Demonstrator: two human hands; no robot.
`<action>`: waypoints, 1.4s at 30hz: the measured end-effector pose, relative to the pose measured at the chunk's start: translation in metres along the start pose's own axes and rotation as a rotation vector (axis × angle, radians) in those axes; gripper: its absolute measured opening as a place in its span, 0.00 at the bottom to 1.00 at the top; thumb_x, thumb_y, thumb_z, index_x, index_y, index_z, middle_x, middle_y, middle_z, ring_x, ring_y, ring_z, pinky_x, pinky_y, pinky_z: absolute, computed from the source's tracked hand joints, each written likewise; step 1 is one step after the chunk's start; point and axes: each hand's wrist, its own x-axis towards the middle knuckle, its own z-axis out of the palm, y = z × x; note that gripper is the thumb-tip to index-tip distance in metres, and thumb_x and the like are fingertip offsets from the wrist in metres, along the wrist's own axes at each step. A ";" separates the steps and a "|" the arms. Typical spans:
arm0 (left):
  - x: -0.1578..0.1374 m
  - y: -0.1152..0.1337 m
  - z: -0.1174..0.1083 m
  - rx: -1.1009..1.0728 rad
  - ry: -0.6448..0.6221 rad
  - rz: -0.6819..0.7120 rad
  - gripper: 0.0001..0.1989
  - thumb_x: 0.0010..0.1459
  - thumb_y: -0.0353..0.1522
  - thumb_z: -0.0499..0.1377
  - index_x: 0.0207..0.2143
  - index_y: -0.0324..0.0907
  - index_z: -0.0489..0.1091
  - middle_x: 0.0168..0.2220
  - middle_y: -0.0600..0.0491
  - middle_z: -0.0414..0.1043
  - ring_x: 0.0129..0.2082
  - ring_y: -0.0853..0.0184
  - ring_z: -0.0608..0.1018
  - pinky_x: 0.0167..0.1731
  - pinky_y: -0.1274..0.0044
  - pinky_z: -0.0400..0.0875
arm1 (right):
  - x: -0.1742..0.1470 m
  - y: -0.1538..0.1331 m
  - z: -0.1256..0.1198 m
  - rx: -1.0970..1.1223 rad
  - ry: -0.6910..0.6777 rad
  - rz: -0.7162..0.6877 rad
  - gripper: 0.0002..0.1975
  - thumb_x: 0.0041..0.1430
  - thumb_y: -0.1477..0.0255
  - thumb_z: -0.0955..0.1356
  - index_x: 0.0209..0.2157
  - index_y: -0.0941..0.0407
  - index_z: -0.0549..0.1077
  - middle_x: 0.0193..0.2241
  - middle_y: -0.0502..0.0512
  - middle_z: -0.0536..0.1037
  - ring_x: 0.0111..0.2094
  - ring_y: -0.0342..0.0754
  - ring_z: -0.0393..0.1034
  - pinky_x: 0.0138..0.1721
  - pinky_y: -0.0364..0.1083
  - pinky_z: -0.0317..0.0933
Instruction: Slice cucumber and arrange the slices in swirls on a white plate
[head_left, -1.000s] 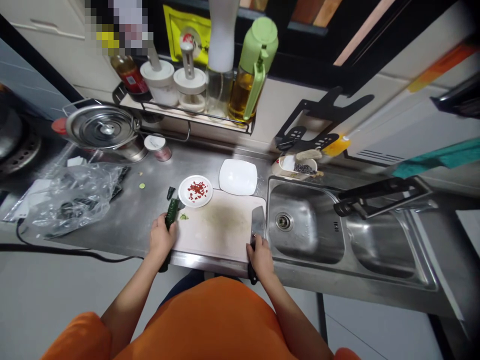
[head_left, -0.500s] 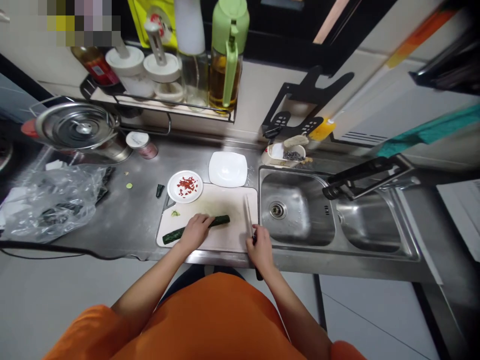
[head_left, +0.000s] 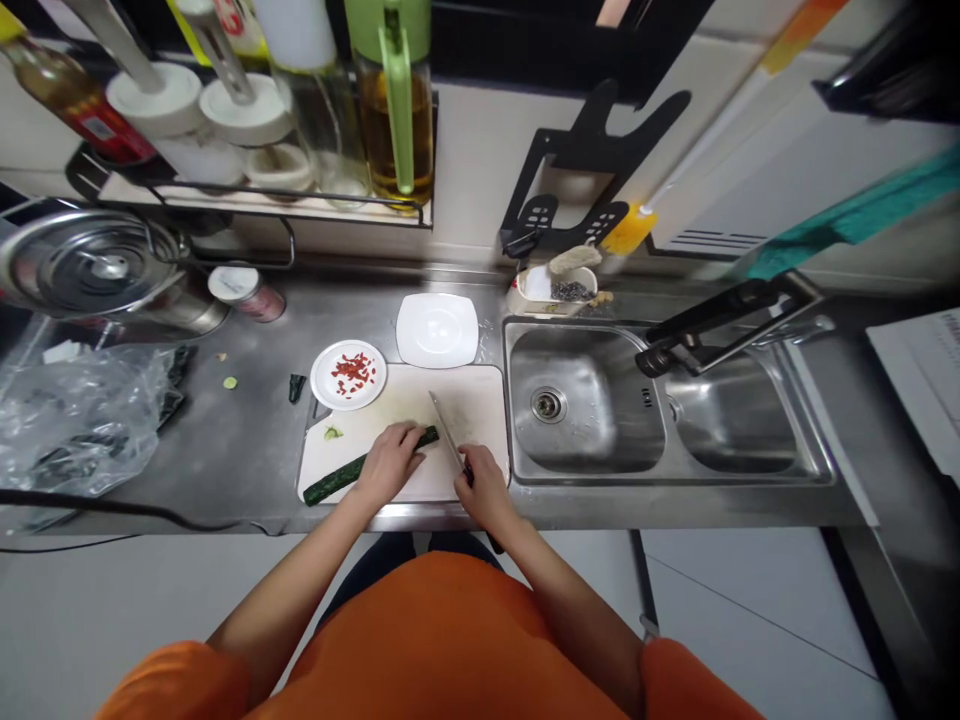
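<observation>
At the board (head_left: 480,400), the left hand (head_left: 386,468) has fingers clamped on the cucumber (head_left: 335,481), the right hand (head_left: 484,490) on the knife (head_left: 448,433); fingertips should curl clear of the edge.

Single head-worn cam: faces forward and down over near edge of worktop (head_left: 240,440), close in, framing it through to back edge.

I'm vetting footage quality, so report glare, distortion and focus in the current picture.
Head view: glare in the sink; head view: the leaning bottle at upper left suggests wide-angle distortion; head view: upper right corner dark and soft, cucumber clearer.
</observation>
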 end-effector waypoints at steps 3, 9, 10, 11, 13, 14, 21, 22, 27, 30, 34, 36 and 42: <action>0.006 0.002 0.003 0.003 -0.012 -0.019 0.15 0.56 0.29 0.55 0.48 0.42 0.66 0.44 0.47 0.68 0.46 0.60 0.69 0.48 0.66 0.67 | 0.002 -0.003 -0.002 0.000 -0.027 0.015 0.22 0.46 0.82 0.59 0.45 0.59 0.64 0.36 0.56 0.66 0.37 0.47 0.62 0.42 0.48 0.60; 0.008 -0.009 -0.002 -0.174 -0.105 0.025 0.16 0.59 0.31 0.53 0.50 0.43 0.65 0.44 0.48 0.71 0.45 0.62 0.72 0.48 0.68 0.67 | 0.003 -0.001 -0.002 -0.032 -0.095 0.072 0.23 0.48 0.82 0.58 0.48 0.59 0.62 0.39 0.58 0.67 0.41 0.47 0.62 0.46 0.49 0.60; 0.008 -0.010 -0.003 -0.195 -0.124 0.034 0.17 0.59 0.31 0.52 0.51 0.43 0.65 0.44 0.48 0.71 0.45 0.63 0.72 0.48 0.68 0.68 | 0.003 0.000 -0.002 -0.041 -0.106 0.083 0.23 0.48 0.82 0.58 0.48 0.59 0.62 0.40 0.58 0.67 0.42 0.48 0.62 0.47 0.49 0.60; 0.008 -0.011 -0.003 -0.197 -0.131 0.038 0.17 0.60 0.32 0.52 0.52 0.43 0.65 0.44 0.47 0.71 0.45 0.63 0.73 0.48 0.68 0.68 | 0.004 0.000 -0.002 -0.050 -0.115 0.093 0.24 0.48 0.82 0.58 0.49 0.59 0.61 0.41 0.59 0.67 0.44 0.48 0.62 0.48 0.50 0.59; 0.008 -0.012 0.000 -0.139 -0.097 0.025 0.18 0.60 0.32 0.51 0.53 0.42 0.65 0.45 0.46 0.71 0.46 0.61 0.72 0.48 0.66 0.67 | 0.005 0.001 -0.004 -0.071 -0.135 0.110 0.24 0.49 0.82 0.58 0.51 0.60 0.60 0.43 0.60 0.67 0.46 0.49 0.62 0.49 0.50 0.59; 0.007 -0.012 0.001 -0.090 -0.061 0.009 0.19 0.60 0.32 0.51 0.53 0.42 0.65 0.45 0.45 0.70 0.46 0.60 0.71 0.48 0.65 0.67 | 0.006 0.000 -0.005 -0.085 -0.149 0.123 0.25 0.50 0.81 0.58 0.52 0.60 0.60 0.44 0.61 0.67 0.47 0.50 0.62 0.49 0.50 0.59; 0.004 -0.013 0.008 0.050 -0.018 -0.005 0.21 0.61 0.37 0.51 0.55 0.40 0.62 0.46 0.44 0.69 0.48 0.58 0.70 0.50 0.65 0.66 | 0.016 -0.012 -0.010 -0.288 -0.355 0.280 0.24 0.58 0.77 0.57 0.57 0.59 0.55 0.47 0.63 0.68 0.40 0.51 0.68 0.41 0.49 0.61; 0.005 -0.013 0.008 0.057 -0.028 -0.007 0.21 0.61 0.38 0.52 0.55 0.40 0.62 0.46 0.44 0.69 0.48 0.58 0.70 0.50 0.65 0.66 | 0.017 -0.012 -0.009 -0.308 -0.365 0.282 0.23 0.59 0.78 0.56 0.57 0.59 0.55 0.45 0.62 0.69 0.39 0.51 0.69 0.40 0.49 0.61; 0.001 -0.007 0.009 0.000 -0.024 -0.049 0.22 0.61 0.39 0.51 0.57 0.42 0.60 0.45 0.45 0.70 0.46 0.60 0.71 0.48 0.68 0.68 | 0.018 -0.009 -0.006 -0.337 -0.338 0.230 0.26 0.55 0.82 0.55 0.56 0.54 0.56 0.38 0.57 0.72 0.36 0.50 0.69 0.37 0.47 0.60; -0.004 -0.001 0.011 -0.002 -0.021 -0.071 0.22 0.61 0.38 0.51 0.56 0.42 0.60 0.44 0.45 0.70 0.46 0.59 0.71 0.47 0.67 0.69 | 0.017 -0.010 -0.006 -0.349 -0.339 0.220 0.26 0.55 0.82 0.55 0.55 0.52 0.57 0.38 0.56 0.73 0.36 0.50 0.70 0.37 0.47 0.60; -0.006 0.003 0.013 0.056 0.026 -0.074 0.21 0.59 0.36 0.54 0.54 0.42 0.63 0.46 0.42 0.68 0.49 0.54 0.68 0.49 0.60 0.66 | 0.020 -0.017 -0.008 -0.380 -0.421 0.232 0.26 0.56 0.83 0.54 0.57 0.55 0.56 0.38 0.59 0.73 0.36 0.51 0.70 0.37 0.48 0.60; -0.004 0.004 0.013 0.025 0.024 -0.045 0.21 0.59 0.34 0.53 0.56 0.42 0.61 0.48 0.42 0.66 0.50 0.54 0.68 0.50 0.59 0.65 | 0.023 -0.022 -0.010 -0.405 -0.472 0.240 0.26 0.57 0.83 0.54 0.57 0.57 0.55 0.38 0.60 0.73 0.37 0.51 0.71 0.37 0.48 0.60; 0.002 0.002 0.014 -0.085 0.022 0.078 0.15 0.61 0.34 0.51 0.50 0.42 0.63 0.48 0.45 0.68 0.51 0.60 0.69 0.52 0.64 0.66 | 0.026 -0.032 -0.011 -0.487 -0.490 0.217 0.23 0.60 0.82 0.53 0.56 0.57 0.56 0.39 0.61 0.73 0.36 0.49 0.71 0.33 0.44 0.62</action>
